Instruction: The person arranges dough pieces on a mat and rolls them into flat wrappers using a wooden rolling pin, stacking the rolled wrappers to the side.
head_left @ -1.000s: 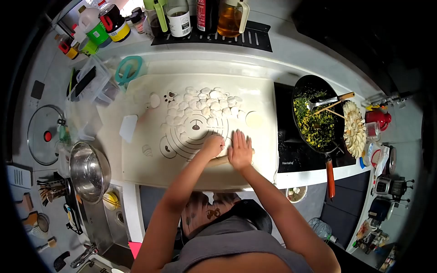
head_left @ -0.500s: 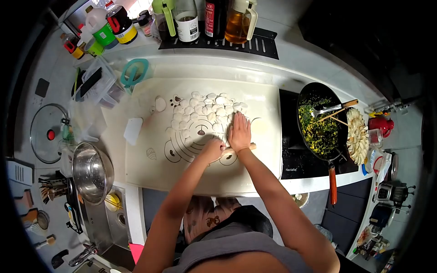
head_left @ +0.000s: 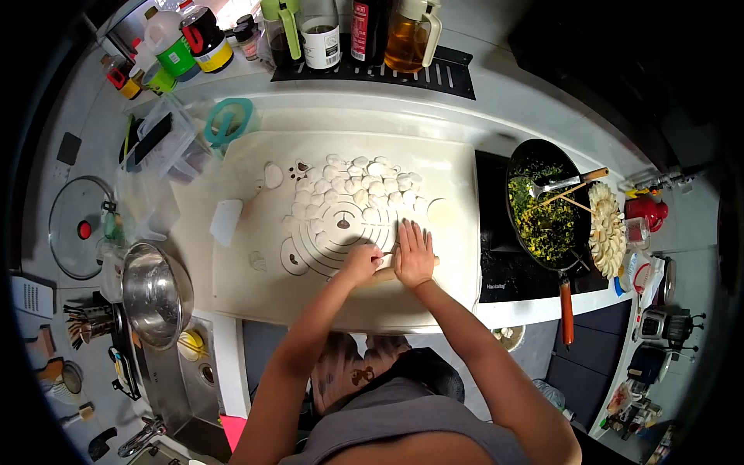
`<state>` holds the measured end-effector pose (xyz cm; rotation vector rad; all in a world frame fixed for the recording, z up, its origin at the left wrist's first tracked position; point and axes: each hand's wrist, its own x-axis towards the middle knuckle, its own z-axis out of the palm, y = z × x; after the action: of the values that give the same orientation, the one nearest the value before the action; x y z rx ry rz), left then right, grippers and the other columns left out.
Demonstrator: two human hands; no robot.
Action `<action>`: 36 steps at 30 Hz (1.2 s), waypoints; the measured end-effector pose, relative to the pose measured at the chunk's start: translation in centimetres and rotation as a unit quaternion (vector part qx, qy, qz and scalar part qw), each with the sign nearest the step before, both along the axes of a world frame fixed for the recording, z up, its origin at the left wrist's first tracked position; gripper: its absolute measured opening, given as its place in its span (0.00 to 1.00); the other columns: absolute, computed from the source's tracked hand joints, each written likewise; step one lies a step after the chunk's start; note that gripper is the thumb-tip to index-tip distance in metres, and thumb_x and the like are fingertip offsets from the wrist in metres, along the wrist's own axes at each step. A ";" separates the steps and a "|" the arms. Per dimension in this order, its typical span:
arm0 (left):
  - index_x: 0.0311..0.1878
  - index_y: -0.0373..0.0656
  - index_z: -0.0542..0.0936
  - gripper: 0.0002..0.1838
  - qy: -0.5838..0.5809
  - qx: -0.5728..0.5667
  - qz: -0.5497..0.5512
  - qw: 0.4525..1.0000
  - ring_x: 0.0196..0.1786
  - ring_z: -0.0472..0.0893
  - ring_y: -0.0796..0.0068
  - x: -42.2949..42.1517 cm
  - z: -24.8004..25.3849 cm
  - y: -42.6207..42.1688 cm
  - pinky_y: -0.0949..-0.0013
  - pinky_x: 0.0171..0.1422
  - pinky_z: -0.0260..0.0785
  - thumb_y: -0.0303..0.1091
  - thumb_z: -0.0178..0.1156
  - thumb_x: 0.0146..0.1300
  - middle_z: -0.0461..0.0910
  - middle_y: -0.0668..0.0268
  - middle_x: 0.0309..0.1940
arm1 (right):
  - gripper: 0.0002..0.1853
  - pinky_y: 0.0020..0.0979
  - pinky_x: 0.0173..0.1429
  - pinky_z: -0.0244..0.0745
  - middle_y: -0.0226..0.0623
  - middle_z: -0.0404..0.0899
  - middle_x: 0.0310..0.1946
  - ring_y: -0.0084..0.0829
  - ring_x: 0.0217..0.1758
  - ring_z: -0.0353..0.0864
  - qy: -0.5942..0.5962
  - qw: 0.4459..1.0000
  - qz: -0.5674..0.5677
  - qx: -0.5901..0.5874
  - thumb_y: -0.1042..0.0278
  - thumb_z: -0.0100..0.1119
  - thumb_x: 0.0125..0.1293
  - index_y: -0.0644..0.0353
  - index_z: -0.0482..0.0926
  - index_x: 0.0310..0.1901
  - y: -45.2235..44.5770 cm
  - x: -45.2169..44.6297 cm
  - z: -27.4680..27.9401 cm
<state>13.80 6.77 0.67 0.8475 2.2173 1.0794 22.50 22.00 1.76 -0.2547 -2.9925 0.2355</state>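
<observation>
Several small white dough pieces lie across the upper middle of a cream mat printed with rings. My left hand is closed with its fingers pinched on the edge of a white dough piece, mostly hidden between the hands. My right hand lies flat, fingers stretched forward, its palm on a wooden rolling pin. One end of the pin shows right of the palm. A thin round wrapper lies to the right, and a white scraper at the left.
On the right, a wok of chopped green and yellow filling, with a spatula and chopsticks, stands on a black cooktop. Folded dumplings sit beyond it. A metal bowl is at the left; bottles line the back.
My right hand and the rolling pin have moved back toward my body since half a second ago. The view has shifted slightly since the first frame.
</observation>
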 end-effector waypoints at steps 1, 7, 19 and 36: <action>0.32 0.41 0.83 0.05 0.015 -0.004 -0.002 1.000 0.37 0.80 0.54 -0.2 -0.2 -0.1 0.56 0.43 0.72 0.30 0.62 0.53 0.82 0.54 0.31 | 0.33 0.51 0.75 0.43 0.46 0.55 0.71 0.43 0.74 0.53 0.012 1.000 -0.008 -0.017 0.62 0.45 0.64 0.65 0.54 0.70 0.0 -1.0 0.0; 0.33 0.43 0.84 0.06 0.062 -0.064 -0.006 0.996 0.38 0.80 0.54 -2.0 0.0 1.6 0.56 0.44 0.72 0.30 0.61 0.53 0.82 0.55 0.31 | 0.32 0.49 0.77 0.41 0.47 0.53 0.72 0.42 0.75 0.51 0.035 0.996 -0.055 -0.058 0.60 0.42 0.68 0.66 0.53 0.70 1.1 -6.7 -1.1; 0.36 0.40 0.82 0.07 -0.010 -0.023 0.049 0.998 0.40 0.81 0.54 0.6 -0.4 0.6 0.57 0.45 0.72 0.30 0.63 0.53 0.82 0.55 0.33 | 0.36 0.54 0.73 0.47 0.52 0.55 0.70 0.48 0.73 0.55 -0.008 0.998 -0.047 -0.050 0.66 0.46 0.59 0.68 0.53 0.70 -1.4 3.9 -0.1; 0.35 0.40 0.83 0.07 0.052 -0.026 -0.034 0.998 0.35 0.81 0.56 -1.7 -0.8 0.9 0.61 0.40 0.72 0.32 0.64 0.53 0.82 0.56 0.32 | 0.33 0.51 0.75 0.44 0.50 0.56 0.70 0.45 0.73 0.55 -0.004 0.996 -0.071 -0.062 0.61 0.45 0.66 0.69 0.53 0.69 -0.8 0.6 -0.1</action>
<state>12.11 7.64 -0.17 0.9687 2.2737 0.9608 23.09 21.19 1.65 -0.4796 -2.9541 0.4048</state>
